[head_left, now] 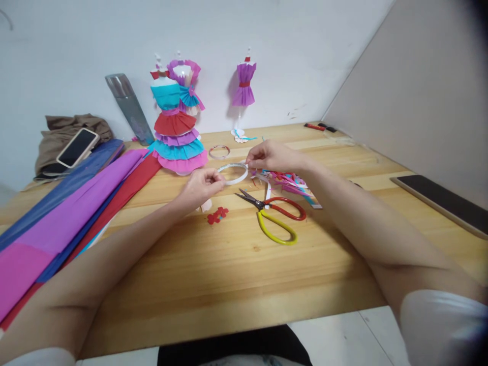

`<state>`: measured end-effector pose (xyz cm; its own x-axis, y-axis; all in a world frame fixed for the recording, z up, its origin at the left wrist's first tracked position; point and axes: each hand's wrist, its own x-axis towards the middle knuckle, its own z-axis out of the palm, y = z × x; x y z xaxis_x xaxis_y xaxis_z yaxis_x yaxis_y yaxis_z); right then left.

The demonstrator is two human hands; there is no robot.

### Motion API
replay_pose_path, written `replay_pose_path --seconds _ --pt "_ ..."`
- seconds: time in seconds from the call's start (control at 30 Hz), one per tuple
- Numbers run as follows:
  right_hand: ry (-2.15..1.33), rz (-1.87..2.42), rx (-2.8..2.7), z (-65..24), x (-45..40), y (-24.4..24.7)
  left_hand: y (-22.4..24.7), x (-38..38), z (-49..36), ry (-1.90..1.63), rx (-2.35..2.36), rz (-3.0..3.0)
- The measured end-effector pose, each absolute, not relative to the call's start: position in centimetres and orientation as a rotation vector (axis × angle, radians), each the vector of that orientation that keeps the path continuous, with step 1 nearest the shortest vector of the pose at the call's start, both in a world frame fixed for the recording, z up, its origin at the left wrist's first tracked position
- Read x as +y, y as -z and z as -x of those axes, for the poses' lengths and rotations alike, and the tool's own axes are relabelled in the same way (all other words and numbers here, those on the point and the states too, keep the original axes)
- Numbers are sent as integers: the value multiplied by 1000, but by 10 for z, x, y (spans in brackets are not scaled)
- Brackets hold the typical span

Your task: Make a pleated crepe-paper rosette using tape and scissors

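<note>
A white roll of tape [237, 179] is held above the table between my two hands. My left hand [204, 184] pinches its near left rim. The fingers of my right hand [269, 155] are pinched together at its right edge; whether they grip the roll or a loose end of tape is too small to tell. Just below lie open scissors [262, 205] with one red and one yellow handle. Small red paper flowers [218, 215] rest on the wood left of the scissors. A thinner tape ring [219, 151] lies behind the roll.
Several mini dress forms in ruffled crepe paper, one large tiered dress [177, 129] and a purple one [244, 86], stand along the wall. Coloured crepe paper [68, 229], a phone [78, 147] and a bottle [129, 109] are left. Paper scraps [287, 181] and a dark flat device [444, 201] are right.
</note>
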<state>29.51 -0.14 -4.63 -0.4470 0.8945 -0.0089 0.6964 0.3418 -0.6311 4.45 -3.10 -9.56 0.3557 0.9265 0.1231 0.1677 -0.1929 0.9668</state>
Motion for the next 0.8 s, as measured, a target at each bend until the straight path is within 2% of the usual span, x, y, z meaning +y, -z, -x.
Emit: replay_pose_path --seconds 0.07,0.23,0.4,0.57,0.7,0.8 --pt "-759 1441 -2254 -295 -2 44 96 -32 -44 -943 939 -1613" --pt "-367 1693 -2217 -298 1 44 82 -34 -42 -1015 658 -1383" --pt "-286 1811 -2259 -298 9 53 46 -37 -36 -1242 648 -1176" --pt "-354 1739 -2522 -293 -4 39 27 -39 -30 -1318 648 -1130" --pt "-734 1717 -2746 -282 -30 26 39 -32 -30 -1219 602 -1131" --pt "-748 1715 -2888 -274 -46 28 50 -26 -31 -1151 631 -1158"
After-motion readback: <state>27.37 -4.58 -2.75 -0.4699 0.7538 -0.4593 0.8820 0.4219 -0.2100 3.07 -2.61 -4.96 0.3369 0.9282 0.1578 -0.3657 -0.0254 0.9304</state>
